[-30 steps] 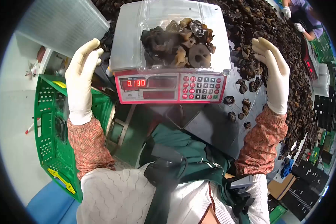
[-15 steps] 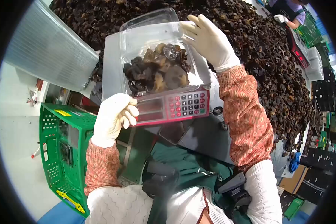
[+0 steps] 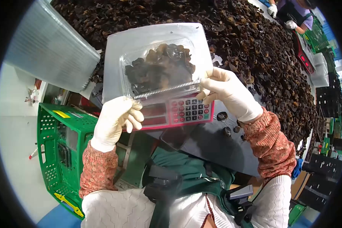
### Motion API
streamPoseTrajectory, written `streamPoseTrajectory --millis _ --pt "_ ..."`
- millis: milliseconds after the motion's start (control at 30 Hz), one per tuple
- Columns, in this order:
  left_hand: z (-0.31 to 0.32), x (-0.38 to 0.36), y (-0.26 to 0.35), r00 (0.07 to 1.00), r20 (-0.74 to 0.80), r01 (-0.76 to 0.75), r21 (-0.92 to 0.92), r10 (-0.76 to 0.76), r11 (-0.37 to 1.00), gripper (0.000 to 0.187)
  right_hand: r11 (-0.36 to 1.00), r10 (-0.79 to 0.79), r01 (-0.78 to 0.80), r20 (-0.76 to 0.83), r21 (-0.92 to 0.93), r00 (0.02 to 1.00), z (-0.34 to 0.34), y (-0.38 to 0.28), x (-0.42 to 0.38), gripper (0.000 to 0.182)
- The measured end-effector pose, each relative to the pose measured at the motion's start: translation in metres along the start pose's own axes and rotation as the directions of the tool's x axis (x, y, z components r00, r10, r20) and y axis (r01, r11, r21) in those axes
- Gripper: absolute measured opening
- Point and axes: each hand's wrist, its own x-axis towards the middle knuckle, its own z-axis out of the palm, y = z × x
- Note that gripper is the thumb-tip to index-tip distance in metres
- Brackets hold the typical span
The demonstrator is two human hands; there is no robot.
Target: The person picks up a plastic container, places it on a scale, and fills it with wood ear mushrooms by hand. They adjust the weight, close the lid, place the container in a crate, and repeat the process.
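A clear plastic box (image 3: 125,78) of dark brown, ear-shaped fungus pieces (image 3: 159,68) rests on the white plate of a red scale (image 3: 159,123). Its clear lid lies folded down over the pieces. My left hand (image 3: 119,119), in a white glove, pinches the box's near left corner. At the near right corner, my right hand (image 3: 226,91), also gloved, has its fingers closed on the edge. Part of the scale's display is covered by the box edge.
Dark fungus (image 3: 254,57) is heaped behind and to the right. Stacked clear boxes (image 3: 55,45) stand at the left above a green crate (image 3: 64,152). A co-worker (image 3: 294,15) is at the top right near another scale (image 3: 304,59). Loose pieces (image 3: 222,116) lie beside my scale.
My right hand has come down from the raised lid to the near right corner. The lid has folded over the fungus. My left hand has stayed at the left corner.
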Motion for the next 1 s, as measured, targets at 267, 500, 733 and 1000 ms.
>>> streamPoseTrajectory --millis 267,500,733,1000 --pt "0.001 0.005 -0.002 0.997 -0.021 0.070 -0.122 -0.073 0.990 0.028 0.994 -0.044 0.039 -0.046 -0.106 0.998 0.014 -0.002 0.004 0.009" --pt "0.015 -0.014 -0.004 0.998 -0.048 -0.031 0.066 0.035 0.997 0.021 0.962 -0.183 0.152 -0.124 -0.226 0.975 0.023 -0.002 -0.006 0.006" --pt "0.004 -0.045 -0.023 0.968 0.148 -0.164 -0.245 0.204 0.956 0.070 0.880 -0.423 0.388 -0.080 -0.276 0.903 0.042 -0.017 -0.059 0.004" --pt "0.001 -0.089 -0.003 0.835 -0.250 -0.550 -0.355 0.491 0.756 0.064 0.916 -0.361 0.368 0.074 -0.157 0.930 0.111 -0.012 -0.039 0.010"
